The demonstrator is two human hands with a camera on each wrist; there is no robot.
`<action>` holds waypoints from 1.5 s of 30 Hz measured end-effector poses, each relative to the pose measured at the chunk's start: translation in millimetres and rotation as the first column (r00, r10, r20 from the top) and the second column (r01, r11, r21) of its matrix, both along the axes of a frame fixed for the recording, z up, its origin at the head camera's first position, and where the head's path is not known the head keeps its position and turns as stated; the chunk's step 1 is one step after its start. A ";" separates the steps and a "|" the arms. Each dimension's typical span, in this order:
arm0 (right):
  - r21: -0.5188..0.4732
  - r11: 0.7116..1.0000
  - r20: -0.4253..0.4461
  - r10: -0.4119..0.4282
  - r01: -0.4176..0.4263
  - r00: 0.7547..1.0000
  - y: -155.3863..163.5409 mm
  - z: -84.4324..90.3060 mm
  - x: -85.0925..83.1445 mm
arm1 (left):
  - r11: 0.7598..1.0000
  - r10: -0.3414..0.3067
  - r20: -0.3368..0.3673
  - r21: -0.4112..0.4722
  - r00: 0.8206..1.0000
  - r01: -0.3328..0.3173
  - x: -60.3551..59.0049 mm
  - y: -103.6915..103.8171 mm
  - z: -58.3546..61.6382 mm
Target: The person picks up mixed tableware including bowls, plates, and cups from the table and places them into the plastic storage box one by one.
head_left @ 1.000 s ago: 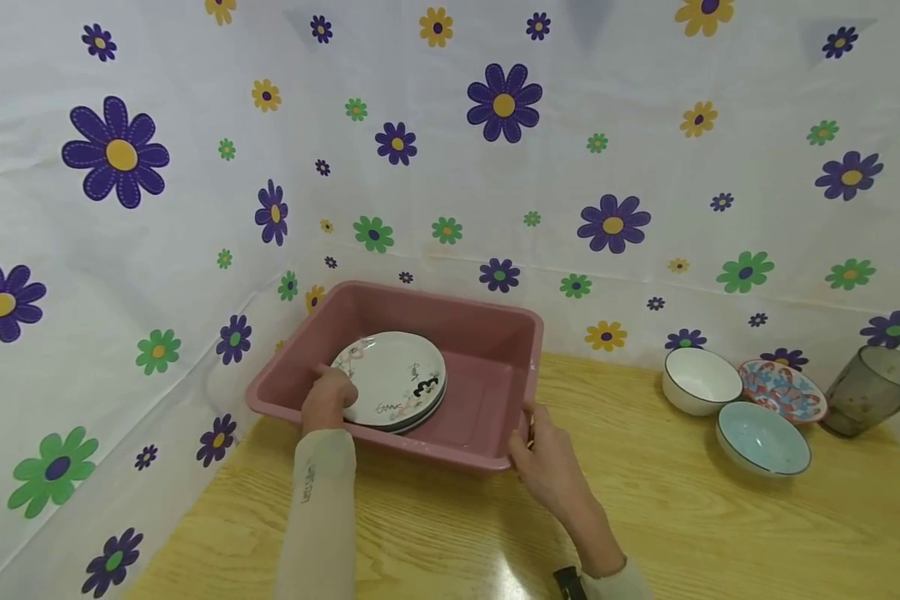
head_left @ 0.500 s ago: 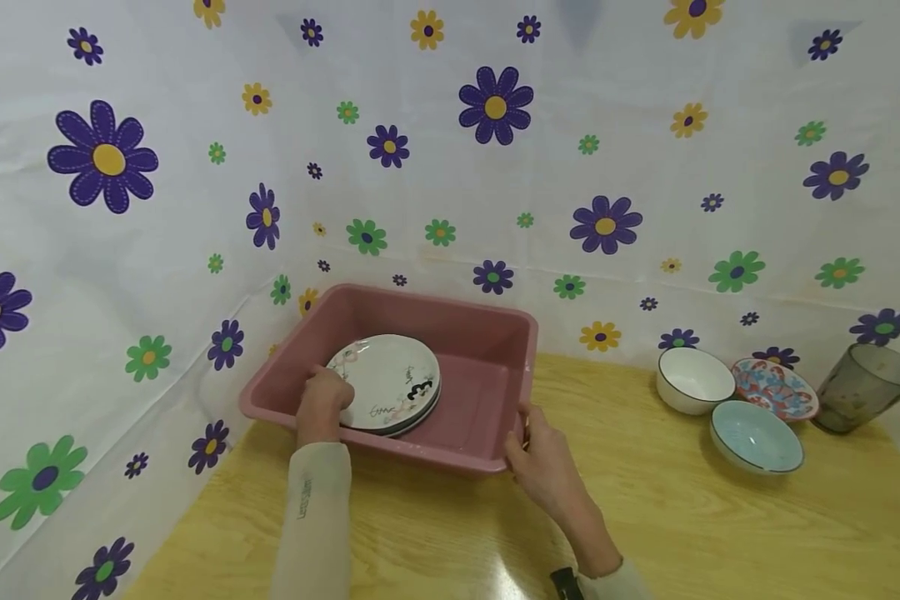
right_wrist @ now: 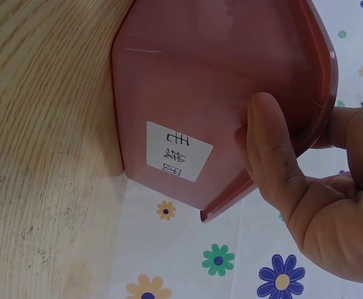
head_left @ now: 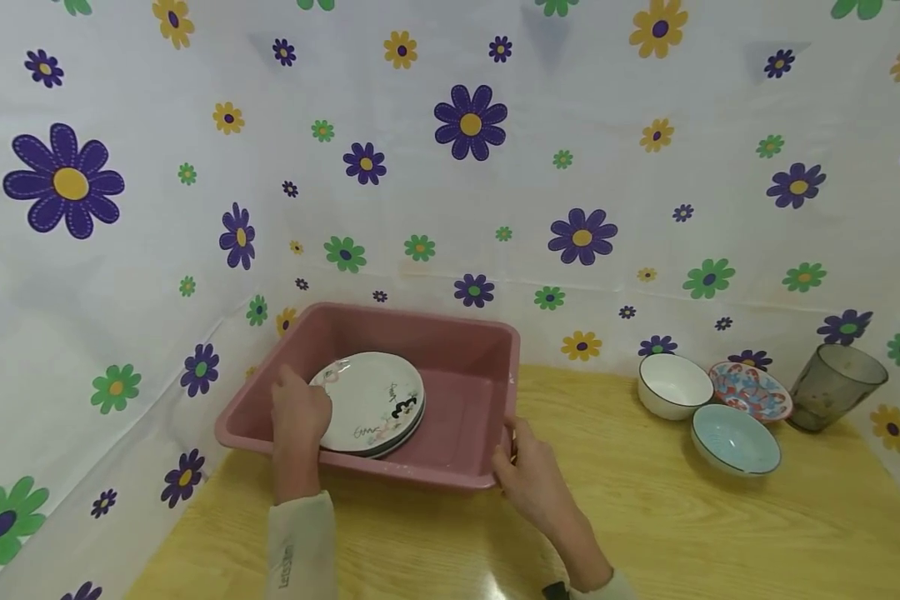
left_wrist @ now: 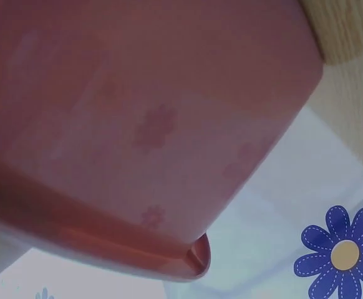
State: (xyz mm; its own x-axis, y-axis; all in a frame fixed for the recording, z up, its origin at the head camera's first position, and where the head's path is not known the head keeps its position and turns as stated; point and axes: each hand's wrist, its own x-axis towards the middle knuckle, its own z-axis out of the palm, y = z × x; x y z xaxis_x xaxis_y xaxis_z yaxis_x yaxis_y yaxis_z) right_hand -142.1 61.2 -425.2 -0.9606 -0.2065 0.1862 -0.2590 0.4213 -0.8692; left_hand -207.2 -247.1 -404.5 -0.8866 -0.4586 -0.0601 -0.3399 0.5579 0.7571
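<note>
Our left hand grips the near-left rim of the pink basin, our right hand pinches its right corner. It sits on the tabletop with plates inside; bowls remain outside.

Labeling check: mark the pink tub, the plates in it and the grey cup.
pink tub (head_left: pixel 461 367), head view, inner far wall.
plates (head_left: pixel 375 400), head view, face of top plate.
grey cup (head_left: pixel 832 387), head view, side wall.
</note>
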 end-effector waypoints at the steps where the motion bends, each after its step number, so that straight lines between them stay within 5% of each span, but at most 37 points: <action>1: -0.001 1.000 0.006 0.003 -0.003 1.000 0.1 -0.3 0.6 | 1.000 -0.010 -0.020 -0.003 1.000 0.010 3.3 0.1 -0.7; 8: -0.012 1.000 0.011 0.004 -0.004 1.000 0.1 -1.4 0.2 | 0.999 -0.033 -0.220 -0.007 0.975 0.032 15.7 4.7 12.5; 14: -0.022 1.000 0.049 -0.006 0.007 0.999 0.3 0.0 0.4 | 0.999 -0.033 -0.280 0.007 0.960 0.036 24.1 14.1 29.4; 20: -0.028 1.000 0.060 0.005 -0.003 0.998 2.3 0.8 0.4 | 0.999 -0.009 -0.403 0.032 0.915 0.024 30.0 28.0 36.1; 30: -0.005 0.999 0.006 -0.035 0.035 0.999 1.8 -1.5 -1.1 | 0.998 -0.002 -0.464 0.053 0.886 0.030 33.0 41.0 40.4; 45: 0.015 0.999 -0.039 -0.048 0.048 0.998 2.5 -0.7 -1.7 | 0.995 -0.080 -0.460 0.020 0.884 0.100 30.0 49.2 39.0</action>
State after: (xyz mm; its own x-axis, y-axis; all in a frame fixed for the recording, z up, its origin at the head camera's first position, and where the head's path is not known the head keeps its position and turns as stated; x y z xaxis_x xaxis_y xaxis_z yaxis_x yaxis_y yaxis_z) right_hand -143.8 63.8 -425.9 -0.9617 -0.1635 0.2200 -0.2711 0.4476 -0.8521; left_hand -177.2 -197.8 -365.5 -0.8572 -0.3816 0.3457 0.1010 0.5337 0.8396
